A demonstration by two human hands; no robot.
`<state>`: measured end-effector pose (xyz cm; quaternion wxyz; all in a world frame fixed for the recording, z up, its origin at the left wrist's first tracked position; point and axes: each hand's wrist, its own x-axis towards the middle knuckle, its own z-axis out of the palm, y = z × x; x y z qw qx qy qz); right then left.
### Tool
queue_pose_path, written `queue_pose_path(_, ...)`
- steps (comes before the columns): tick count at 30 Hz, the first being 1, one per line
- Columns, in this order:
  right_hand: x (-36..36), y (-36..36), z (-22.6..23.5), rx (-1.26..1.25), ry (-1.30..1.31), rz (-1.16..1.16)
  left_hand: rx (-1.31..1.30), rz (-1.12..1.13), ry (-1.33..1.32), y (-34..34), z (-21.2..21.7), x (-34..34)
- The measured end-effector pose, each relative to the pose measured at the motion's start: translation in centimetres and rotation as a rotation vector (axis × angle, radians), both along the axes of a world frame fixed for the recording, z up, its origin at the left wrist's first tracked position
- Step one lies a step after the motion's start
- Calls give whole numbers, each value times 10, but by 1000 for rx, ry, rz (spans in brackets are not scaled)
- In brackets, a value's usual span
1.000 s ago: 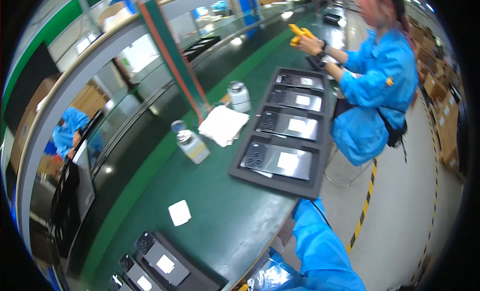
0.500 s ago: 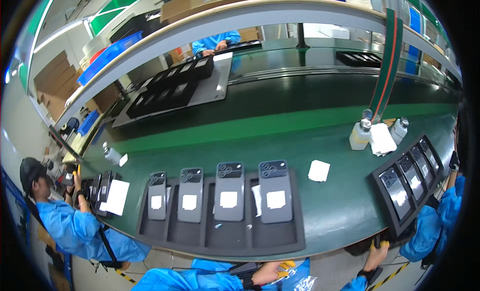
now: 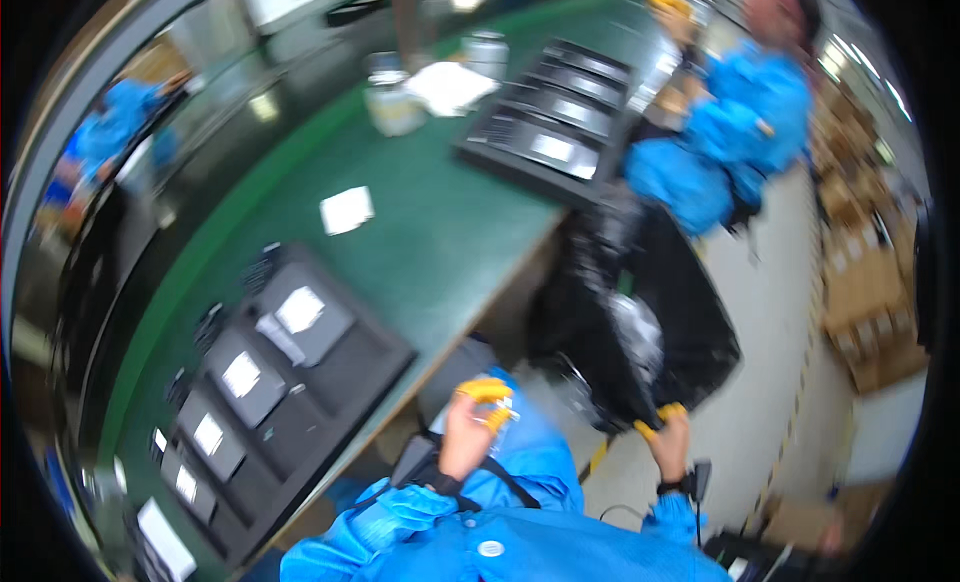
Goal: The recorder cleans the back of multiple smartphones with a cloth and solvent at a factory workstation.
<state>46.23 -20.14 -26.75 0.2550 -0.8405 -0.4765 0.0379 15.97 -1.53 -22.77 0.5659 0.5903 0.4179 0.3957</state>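
My left hand (image 3: 468,430), with yellow finger covers, is raised in front of my blue smock and pinches a small clear scrap (image 3: 497,414); the blur hides what it is. Lower right, my right hand (image 3: 670,444) grips the rim of a black plastic bag (image 3: 640,312) that hangs open beside the green bench (image 3: 440,242). Something pale and crumpled lies inside the bag. A black tray (image 3: 365,367) holding several dark devices with white labels sits on the bench just left of my left hand.
A white square slip (image 3: 347,210) lies mid-bench. Farther off stand a second tray of devices (image 3: 560,112), two small bottles (image 3: 395,107) and a white cloth (image 3: 450,87). A co-worker in blue (image 3: 745,112) sits at the far end. Cardboard boxes (image 3: 870,282) line the right floor.
The view has swung from the bench top down to my own body and the floor beside the bench. Both my hands and the black bag have come into view.
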Motion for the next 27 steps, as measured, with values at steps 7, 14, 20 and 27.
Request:
queue_pose_path(7, 6, -2, 40, -375, 216, 307, -151, -83, -54, 5, 10, 25)
queue_pose_path(14, -5, 53, 113, -76, 455, 106, -33, -189, 112, 1, 26, 22)
queue_pose_path(20, -43, 78, 112, -237, 811, 550, 7, -448, 32, -11, 51, 51)
queue_pose_path(27, 11, 55, 127, -47, 450, 380, -18, -454, 46, -4, 49, 58)
